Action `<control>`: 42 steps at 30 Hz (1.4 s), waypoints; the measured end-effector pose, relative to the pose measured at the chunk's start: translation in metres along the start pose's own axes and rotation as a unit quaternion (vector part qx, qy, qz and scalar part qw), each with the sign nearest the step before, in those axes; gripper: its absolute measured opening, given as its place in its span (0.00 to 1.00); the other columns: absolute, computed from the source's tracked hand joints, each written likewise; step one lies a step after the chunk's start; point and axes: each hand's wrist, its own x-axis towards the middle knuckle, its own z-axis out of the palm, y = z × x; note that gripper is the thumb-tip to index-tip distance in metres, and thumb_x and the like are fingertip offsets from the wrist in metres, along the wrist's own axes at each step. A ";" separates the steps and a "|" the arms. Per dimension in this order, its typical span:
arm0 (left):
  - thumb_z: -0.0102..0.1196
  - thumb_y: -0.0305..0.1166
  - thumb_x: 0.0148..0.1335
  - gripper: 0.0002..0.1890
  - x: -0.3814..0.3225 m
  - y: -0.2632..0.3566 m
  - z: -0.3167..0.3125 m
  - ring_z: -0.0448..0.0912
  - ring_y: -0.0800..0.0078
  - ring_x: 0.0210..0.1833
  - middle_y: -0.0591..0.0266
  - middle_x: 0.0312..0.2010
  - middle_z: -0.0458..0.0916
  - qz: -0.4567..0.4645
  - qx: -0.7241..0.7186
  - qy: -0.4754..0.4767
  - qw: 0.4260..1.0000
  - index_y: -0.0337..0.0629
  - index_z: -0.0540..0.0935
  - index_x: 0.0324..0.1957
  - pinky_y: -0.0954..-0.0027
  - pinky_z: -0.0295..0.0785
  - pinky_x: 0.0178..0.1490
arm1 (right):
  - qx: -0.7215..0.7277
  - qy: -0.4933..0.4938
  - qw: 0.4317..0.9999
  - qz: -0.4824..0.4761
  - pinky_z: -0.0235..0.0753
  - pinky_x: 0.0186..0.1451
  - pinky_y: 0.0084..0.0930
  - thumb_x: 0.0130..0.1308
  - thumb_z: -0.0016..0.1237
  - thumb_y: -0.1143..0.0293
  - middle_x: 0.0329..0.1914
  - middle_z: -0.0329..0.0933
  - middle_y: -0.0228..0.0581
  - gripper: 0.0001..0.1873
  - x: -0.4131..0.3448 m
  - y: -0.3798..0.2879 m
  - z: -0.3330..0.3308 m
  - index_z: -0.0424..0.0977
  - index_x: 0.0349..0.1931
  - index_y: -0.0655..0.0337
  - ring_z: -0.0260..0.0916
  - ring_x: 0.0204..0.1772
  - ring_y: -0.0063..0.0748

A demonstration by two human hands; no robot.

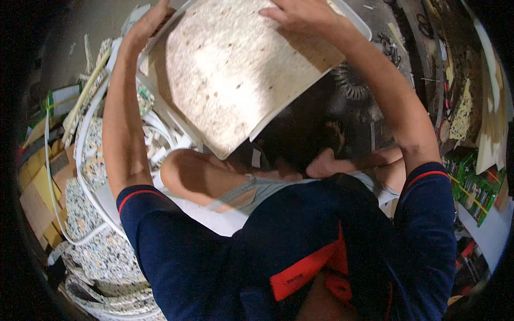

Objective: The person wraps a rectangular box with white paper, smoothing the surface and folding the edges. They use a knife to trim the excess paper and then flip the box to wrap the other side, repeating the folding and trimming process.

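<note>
A large cream panel with a rough, brown-flecked face [217, 76], probably foam or felt, is tilted up before me above my crossed legs. Pale rim edging [359, 20] shows past its upper right corner. My right hand [301, 14] lies on the panel's upper part, a finger stretched over its face; the top of the picture cuts the hand off. At the upper left rim is my left hand [150, 20], beside a dark object [164, 23]; its fingers are mostly out of view, so its grip is unclear.
Speckled rebonded-foam pieces [100, 252] and white bent strips [82, 160] crowd my left side. Tan block-like pieces [36, 208] lie farther left. A coiled hose [353, 86] rests on the floor beyond my legs. Green printed packaging [474, 188] and foam scraps [461, 116] are at right.
</note>
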 end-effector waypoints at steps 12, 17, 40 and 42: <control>0.20 0.75 0.67 0.53 -0.124 -0.109 0.011 0.60 0.44 0.75 0.37 0.73 0.61 -0.118 -0.453 0.246 0.849 0.35 0.63 0.73 0.48 0.51 0.77 | 0.233 0.119 0.889 0.377 0.70 0.68 0.40 0.69 0.49 0.49 0.63 0.73 0.63 0.32 -0.004 0.003 -0.069 0.73 0.61 0.69 0.71 0.66 0.56; 0.09 0.79 0.61 0.58 -0.129 -0.097 0.080 0.35 0.44 0.81 0.41 0.79 0.38 -0.137 -0.601 0.347 0.707 0.41 0.47 0.78 0.37 0.29 0.79 | 0.381 0.300 0.628 0.609 0.46 0.80 0.53 0.71 0.22 0.27 0.80 0.50 0.56 0.51 -0.130 0.013 -0.078 0.49 0.75 0.68 0.48 0.81 0.52; 0.27 0.77 0.64 0.52 -0.232 0.079 0.267 0.58 0.58 0.76 0.59 0.76 0.56 0.014 -0.765 0.356 0.536 0.47 0.51 0.77 0.56 0.56 0.77 | 0.658 0.199 0.551 0.474 0.55 0.79 0.44 0.63 0.09 0.19 0.72 0.65 0.53 0.60 -0.032 0.072 -0.009 0.60 0.70 0.69 0.59 0.76 0.48; 0.24 0.76 0.66 0.51 -0.221 0.094 0.279 0.54 0.56 0.77 0.55 0.77 0.52 -0.019 -0.768 0.345 0.539 0.46 0.49 0.78 0.53 0.52 0.78 | 0.671 0.202 0.538 0.468 0.55 0.79 0.45 0.63 0.08 0.19 0.73 0.63 0.53 0.59 -0.035 0.075 0.003 0.57 0.72 0.67 0.57 0.77 0.48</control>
